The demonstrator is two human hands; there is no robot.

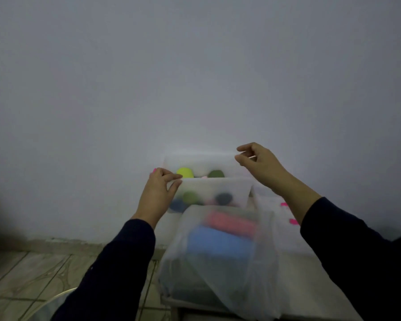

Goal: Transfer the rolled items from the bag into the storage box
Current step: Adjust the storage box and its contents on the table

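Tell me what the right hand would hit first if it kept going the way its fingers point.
The right hand points left, along the far rim of the translucent storage box that it pinches. Past its fingertips only that rim and the wall behind show; depth is unclear, so the way looks free.

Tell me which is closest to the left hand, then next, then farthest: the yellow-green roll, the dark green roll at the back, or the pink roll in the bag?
1. Yellow-green roll, right beside the left hand.
2. Dark green roll, farther right, at the back.
3. Pink roll, lower down, inside the bag.
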